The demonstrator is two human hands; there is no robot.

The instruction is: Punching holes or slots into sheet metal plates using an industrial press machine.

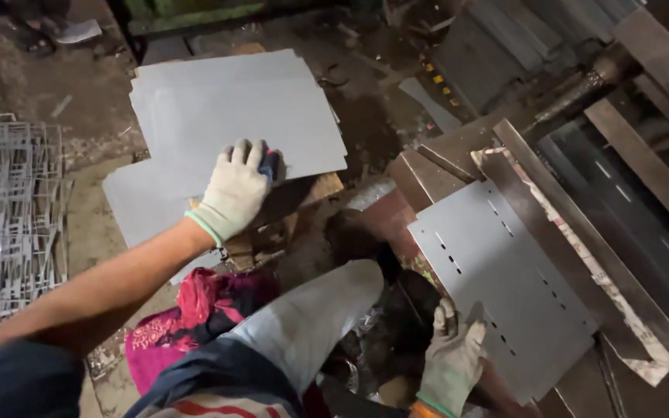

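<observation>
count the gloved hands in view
2. The left hand lies on the stack of plain grey sheets; the right hand holds the near edge of the slotted sheet on the machine.

Flat grey metal sheets (234,108), slotted sheet (505,286)
</observation>
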